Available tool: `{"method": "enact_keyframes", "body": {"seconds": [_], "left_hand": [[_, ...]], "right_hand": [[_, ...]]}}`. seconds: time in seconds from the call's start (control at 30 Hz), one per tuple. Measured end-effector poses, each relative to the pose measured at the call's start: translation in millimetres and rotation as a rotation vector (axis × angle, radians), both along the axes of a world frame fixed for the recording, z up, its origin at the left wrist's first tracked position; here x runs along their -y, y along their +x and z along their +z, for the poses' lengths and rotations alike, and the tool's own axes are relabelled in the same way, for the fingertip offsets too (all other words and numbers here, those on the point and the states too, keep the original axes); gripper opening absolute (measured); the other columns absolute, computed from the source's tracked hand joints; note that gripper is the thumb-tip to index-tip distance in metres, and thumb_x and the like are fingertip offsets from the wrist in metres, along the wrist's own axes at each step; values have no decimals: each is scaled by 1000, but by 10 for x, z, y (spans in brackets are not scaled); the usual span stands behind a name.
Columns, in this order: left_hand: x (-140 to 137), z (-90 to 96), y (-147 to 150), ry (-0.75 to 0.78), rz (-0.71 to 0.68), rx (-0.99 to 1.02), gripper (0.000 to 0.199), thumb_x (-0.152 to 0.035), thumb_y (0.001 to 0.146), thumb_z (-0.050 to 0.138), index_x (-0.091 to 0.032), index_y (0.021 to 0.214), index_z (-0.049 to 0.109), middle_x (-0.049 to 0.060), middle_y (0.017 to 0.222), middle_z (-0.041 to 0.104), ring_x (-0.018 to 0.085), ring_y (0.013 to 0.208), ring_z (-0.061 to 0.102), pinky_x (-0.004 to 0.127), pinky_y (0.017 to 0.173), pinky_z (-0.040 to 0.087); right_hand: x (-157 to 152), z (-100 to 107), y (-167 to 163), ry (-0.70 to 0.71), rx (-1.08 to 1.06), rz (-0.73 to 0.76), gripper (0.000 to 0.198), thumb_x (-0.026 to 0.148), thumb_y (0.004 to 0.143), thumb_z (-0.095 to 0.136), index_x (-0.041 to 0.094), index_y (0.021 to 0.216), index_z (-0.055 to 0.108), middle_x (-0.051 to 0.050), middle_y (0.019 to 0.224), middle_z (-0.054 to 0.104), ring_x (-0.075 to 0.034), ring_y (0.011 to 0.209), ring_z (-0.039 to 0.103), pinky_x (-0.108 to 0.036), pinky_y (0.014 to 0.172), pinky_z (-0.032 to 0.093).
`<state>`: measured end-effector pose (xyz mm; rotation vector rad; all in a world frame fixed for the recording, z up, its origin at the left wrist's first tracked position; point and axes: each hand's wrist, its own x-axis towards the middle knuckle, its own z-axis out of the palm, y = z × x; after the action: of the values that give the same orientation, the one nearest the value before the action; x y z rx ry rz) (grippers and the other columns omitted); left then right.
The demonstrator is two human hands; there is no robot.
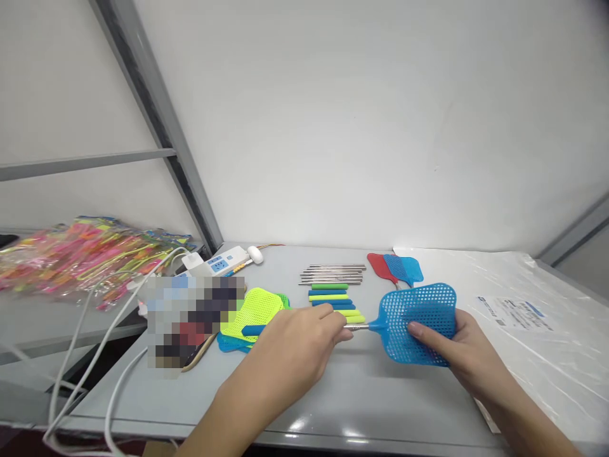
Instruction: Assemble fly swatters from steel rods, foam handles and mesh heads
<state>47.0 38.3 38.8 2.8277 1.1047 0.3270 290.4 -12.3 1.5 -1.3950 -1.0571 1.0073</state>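
Note:
Above the grey table I hold a blue fly swatter (419,324) level, its perforated head to the right. My left hand (304,339) is closed around its metal rod, and a blue handle end (253,330) sticks out to the left of that hand. My right hand (461,346) grips the swatter's head, thumb on the near face and the fingers hidden behind. Beyond my left hand lie several blue, green and yellow handle tubes (333,296). Behind them rests a row of metal rods (333,274). Yellow, green and blue swatter heads (257,311) are stacked to the left.
A red swatter head (382,265) and blue swatter heads (404,268) lie at the back. A white plastic-wrapped package (514,285) covers the right side. On the left are a power strip (228,260), white cables (90,317) and bagged colourful items (95,254). Part of the left is pixelated.

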Motion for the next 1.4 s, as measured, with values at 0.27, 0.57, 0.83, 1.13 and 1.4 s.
{"method": "enact_keyframes", "body": {"seconds": [0.27,0.57,0.83,1.13,1.4], "left_hand": [[-48,-130,100,44,-30,-15,28,-27,100,37,-21,82,57,-1,77,63,16,63,57,30,52,23],[-55,119,177,-149,5,151,29,-32,99,38,-21,84,60,0,80,65,18,72,59,29,60,35],[145,-107,639,-1039,74,1535,26,-43,90,56,-17,92,56,-3,74,53,11,70,62,28,70,55],[370,-710,743,-1078,263,1964,26,-41,90,59,-17,99,66,6,103,62,18,101,60,34,93,48],[320,-913,487,-995,281,2010,25,-38,91,59,-19,103,70,7,103,65,17,99,58,31,90,47]], "right_hand": [[20,-115,13,-5,43,45,36,49,68,77,17,86,74,-7,83,76,-26,75,71,-36,68,61],[1,-174,279,158,-225,56,35,50,81,65,19,99,66,-8,83,73,-22,68,68,-33,59,57],[85,-375,-108,335,-123,361,49,61,87,51,22,116,55,-11,94,69,-25,82,67,-37,68,54],[280,-393,-417,43,299,341,28,46,94,48,22,105,57,0,85,62,-18,80,58,-27,70,45],[252,-373,-383,7,535,451,29,46,97,41,23,92,58,1,80,63,-18,77,59,-28,69,42]]}}
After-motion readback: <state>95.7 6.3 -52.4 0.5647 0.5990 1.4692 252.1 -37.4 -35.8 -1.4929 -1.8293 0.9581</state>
